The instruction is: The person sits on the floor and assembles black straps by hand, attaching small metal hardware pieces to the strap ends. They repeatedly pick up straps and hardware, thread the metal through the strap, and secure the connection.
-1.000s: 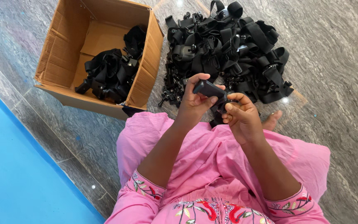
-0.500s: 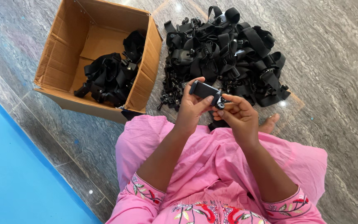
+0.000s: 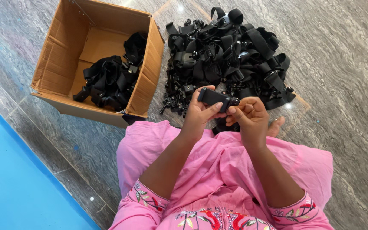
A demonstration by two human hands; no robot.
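A: Brown corrugated cardboard box (image 3: 60,64), top flaps open, upper left on the floor. No label or print to be made out on the visible walls. Raw fluted edges, inner faces plain, a few creases.

B: Contents?

A: Tangle of black straps in the box (image 3: 109,81), heaped toward the right-hand wall, part of the bottom bare.

B: Outside the box?

A: Larger pile of black straps and buckles (image 3: 231,55) just to the right of the box, loose on the floor, reaching almost down to the hands. Woven webbing, matte; loops, flat bands, small hard plastic fittings along the lower left edge of the pile.

B: Item in hand?

A: Small black rectangular piece (image 3: 214,97), flat, rounded corners, smooth hard surface with a slight sheen. Held level above the lap, in front of the near edge of the pile. Small fitting at its right end.

B: Hands?

A: Left hand (image 3: 201,115) closed around the left part of the piece, thumb underneath, fingers curled over the top. Right hand (image 3: 248,117) pinching the right end, fingertips bent inward onto the fitting. 2 hands, 1 piece.

B: Surroundings?

A: Grey polished stone floor (image 3: 341,85), veined, glossy, small light reflections. Bright blue flat surface (image 3: 9,179) along the lower left, straight edge against the stone. Pink fabric garment (image 3: 218,170) over the lap, embroidered floral cuffs in red and green at both sleeves.
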